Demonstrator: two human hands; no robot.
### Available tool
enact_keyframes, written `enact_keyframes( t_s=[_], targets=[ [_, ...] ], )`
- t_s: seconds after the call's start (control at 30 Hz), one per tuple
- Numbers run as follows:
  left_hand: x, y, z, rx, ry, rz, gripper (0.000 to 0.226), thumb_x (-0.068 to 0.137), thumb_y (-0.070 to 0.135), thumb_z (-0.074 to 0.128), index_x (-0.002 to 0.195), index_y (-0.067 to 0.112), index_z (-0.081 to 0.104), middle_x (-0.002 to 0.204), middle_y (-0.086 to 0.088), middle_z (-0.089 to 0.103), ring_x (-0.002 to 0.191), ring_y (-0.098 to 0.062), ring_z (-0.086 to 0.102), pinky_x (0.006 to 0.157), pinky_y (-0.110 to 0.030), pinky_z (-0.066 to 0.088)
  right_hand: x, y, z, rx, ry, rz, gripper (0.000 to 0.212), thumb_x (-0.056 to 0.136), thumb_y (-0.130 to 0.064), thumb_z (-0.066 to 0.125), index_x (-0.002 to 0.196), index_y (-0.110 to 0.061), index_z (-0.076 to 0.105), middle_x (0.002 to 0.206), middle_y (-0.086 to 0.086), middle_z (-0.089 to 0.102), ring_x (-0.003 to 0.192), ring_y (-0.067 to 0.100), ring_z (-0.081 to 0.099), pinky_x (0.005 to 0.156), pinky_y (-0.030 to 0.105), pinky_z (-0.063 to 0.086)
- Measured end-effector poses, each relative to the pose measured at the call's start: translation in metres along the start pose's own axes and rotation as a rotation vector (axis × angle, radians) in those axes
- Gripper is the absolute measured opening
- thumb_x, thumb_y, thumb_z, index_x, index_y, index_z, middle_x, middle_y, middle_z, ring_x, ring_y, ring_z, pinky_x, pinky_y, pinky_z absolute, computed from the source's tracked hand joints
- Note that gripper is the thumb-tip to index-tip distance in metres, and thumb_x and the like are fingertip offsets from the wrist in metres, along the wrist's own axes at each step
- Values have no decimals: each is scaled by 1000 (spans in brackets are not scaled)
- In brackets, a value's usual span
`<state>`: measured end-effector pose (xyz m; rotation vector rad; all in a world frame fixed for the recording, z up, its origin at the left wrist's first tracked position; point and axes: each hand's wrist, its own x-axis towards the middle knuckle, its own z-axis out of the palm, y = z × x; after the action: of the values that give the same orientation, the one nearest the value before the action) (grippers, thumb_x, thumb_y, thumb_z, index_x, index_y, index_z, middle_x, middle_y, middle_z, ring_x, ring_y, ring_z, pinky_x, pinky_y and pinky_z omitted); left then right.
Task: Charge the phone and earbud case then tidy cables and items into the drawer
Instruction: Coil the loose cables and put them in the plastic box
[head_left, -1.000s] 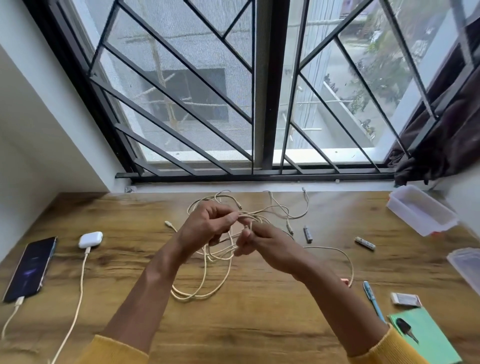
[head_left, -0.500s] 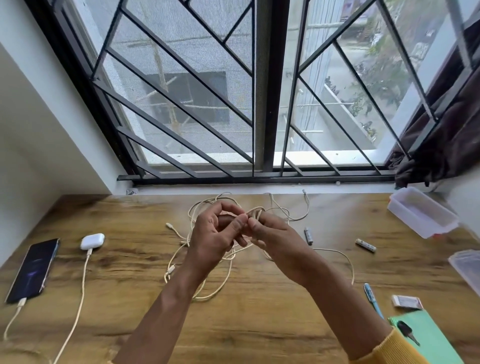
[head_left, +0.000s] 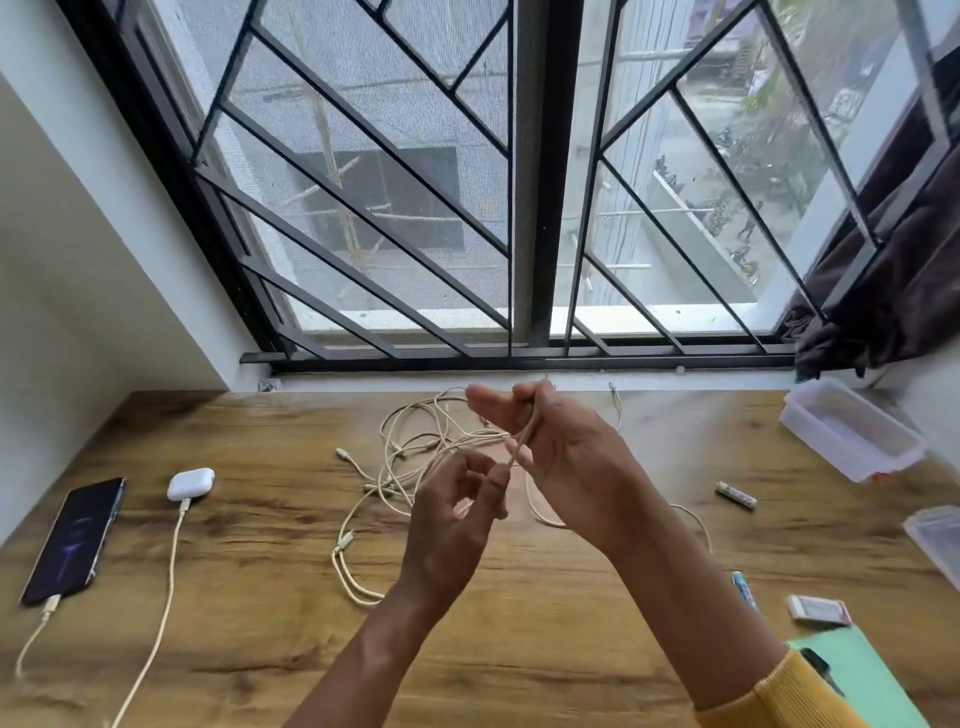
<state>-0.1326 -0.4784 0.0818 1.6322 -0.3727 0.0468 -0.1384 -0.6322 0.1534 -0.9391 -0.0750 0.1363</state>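
A tangle of cream cables (head_left: 415, 457) lies on the wooden desk (head_left: 260, 571) below the window. My right hand (head_left: 561, 452) is raised above it, palm turned toward me, with cable strands looped around its fingers. My left hand (head_left: 457, 514) is just below it and pinches the same strands between curled fingers. At the far left a dark phone (head_left: 75, 540) lies with a cable plugged into its near end. Next to it a white earbud case (head_left: 190, 483) has a cream cable plugged in.
A clear plastic box (head_left: 852, 431) stands at the back right, and another clear container (head_left: 940, 545) at the right edge. A battery (head_left: 736, 494), a blue pen (head_left: 743, 590), a small white item (head_left: 818, 609) and a green notebook (head_left: 878, 691) lie at the right.
My right hand has risen and turned its palm toward me with the cable looped round its fingers. My left hand has dropped lower and pulls the strands down from it.
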Motion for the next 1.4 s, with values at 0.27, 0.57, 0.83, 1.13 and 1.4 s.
enact_keyframes(
  t_s=[0.27,0.57,0.83,1.13,1.4],
  targets=[
    [30,-22,-29,133,-76,-128,66,98,59,51,54,10,47,52,-16,40,51,-29,35,55,-54,38,-9,-12,-1,-200,-501,145,34,112,-16,28,101,-1,56,70,16,64,89,36,68,105,74,34],
    [66,14,-38,360,-291,51,54,98,51,59,60,15,72,58,6,69,56,-9,64,60,-28,46,-15,19,2,-1261,-484,530,25,109,-25,50,90,-16,63,68,16,69,63,21,59,73,33,51],
    [59,3,-32,370,-308,7,26,95,50,67,86,27,74,61,7,60,57,-10,51,60,-36,45,-7,20,-7,-1704,62,290,23,111,-42,38,102,-22,48,116,3,64,108,29,60,81,40,43],
    [38,3,-26,-6,-244,-64,20,103,27,59,103,8,67,84,6,68,81,-19,62,81,-41,55,-8,21,-5,-797,141,96,29,98,-36,60,109,-9,57,111,13,62,104,19,62,91,39,52],
    [30,-11,-22,119,-174,11,18,98,41,67,105,26,74,81,0,72,78,-17,71,76,-30,57,5,-3,5,-443,314,-107,48,114,-30,33,100,-19,77,115,4,78,120,18,68,113,52,40]
  ],
)
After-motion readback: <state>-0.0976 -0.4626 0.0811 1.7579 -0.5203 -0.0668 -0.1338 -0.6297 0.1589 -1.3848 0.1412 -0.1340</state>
